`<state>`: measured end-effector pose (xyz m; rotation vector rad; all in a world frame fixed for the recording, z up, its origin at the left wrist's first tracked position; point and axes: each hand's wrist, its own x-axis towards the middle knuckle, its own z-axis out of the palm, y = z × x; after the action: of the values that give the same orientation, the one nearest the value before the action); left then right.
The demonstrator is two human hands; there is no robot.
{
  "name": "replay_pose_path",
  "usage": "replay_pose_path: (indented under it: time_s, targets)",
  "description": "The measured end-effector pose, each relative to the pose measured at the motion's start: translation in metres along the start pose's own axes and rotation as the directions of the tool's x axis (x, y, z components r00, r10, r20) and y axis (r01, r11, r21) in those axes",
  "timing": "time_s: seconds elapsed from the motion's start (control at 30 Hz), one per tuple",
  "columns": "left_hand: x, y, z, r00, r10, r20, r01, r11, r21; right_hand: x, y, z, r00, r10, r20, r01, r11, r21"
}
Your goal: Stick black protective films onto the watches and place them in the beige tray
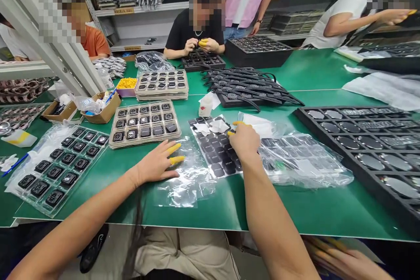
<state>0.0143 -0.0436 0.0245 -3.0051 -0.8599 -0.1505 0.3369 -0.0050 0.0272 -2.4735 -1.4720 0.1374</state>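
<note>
My left hand (160, 160) lies palm down with its fingers spread, yellow finger cots on two of them. Its fingertips rest at the edge of clear plastic film sheets (183, 183). My right hand (245, 141) is curled over the far right part of a sheet of dark rounded-square stickers (211, 148). Yellow cots cover two of its fingertips; whatever they may pinch is too small to make out. White paper pieces (219, 126) lie on that sheet's far end. Right of it is a clear plastic bag (305, 162) with sheets of squares inside.
Clear trays of square watch bodies (144, 124) stand left of centre, another tray (62, 162) nearer left. Black watches with straps (246, 87) lie behind. A large black tray (357, 144) of shiny pieces fills the right. Co-workers sit across the green table (219, 218); another person's hand (344, 258) shows lower right.
</note>
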Motion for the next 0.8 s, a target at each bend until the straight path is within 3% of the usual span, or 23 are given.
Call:
replay_pose_path:
  time_s: [0.1, 0.2, 0.37, 0.5, 0.63, 0.73, 0.8]
  targets:
    - [0.021, 0.015, 0.01, 0.997, -0.053, 0.058, 0.057, 0.995, -0.08, 0.003, 0.006, -0.012, 0.995, 0.087, -0.055, -0.088, 0.996, -0.01]
    - [0.033, 0.023, 0.009, 0.994, -0.1, 0.047, 0.105, 0.989, -0.105, 0.005, 0.014, -0.023, 0.985, 0.134, -0.105, -0.137, 0.99, -0.016]
    - [0.059, 0.035, 0.008, 0.977, -0.201, -0.075, 0.196, 0.978, -0.073, 0.003, 0.024, -0.029, 0.99, 0.016, -0.139, 0.001, 0.993, 0.117]
    - [0.079, 0.038, 0.016, 0.998, -0.058, -0.018, 0.055, 0.99, -0.13, 0.001, 0.029, -0.027, 0.951, 0.119, -0.285, -0.089, 0.989, 0.118]
    - [0.072, 0.04, 0.024, 0.997, -0.048, 0.057, 0.056, 0.988, -0.144, 0.004, 0.034, -0.028, 0.962, 0.165, -0.217, -0.141, 0.982, 0.123]
    - [0.057, 0.042, 0.026, 0.998, -0.047, 0.051, 0.053, 0.99, -0.134, 0.007, 0.037, -0.029, 0.931, 0.241, -0.275, -0.189, 0.961, 0.2]
    - [0.051, 0.042, 0.025, 0.999, -0.033, 0.007, 0.034, 0.993, -0.114, 0.007, 0.037, -0.03, 0.922, 0.219, -0.32, -0.147, 0.961, 0.234]
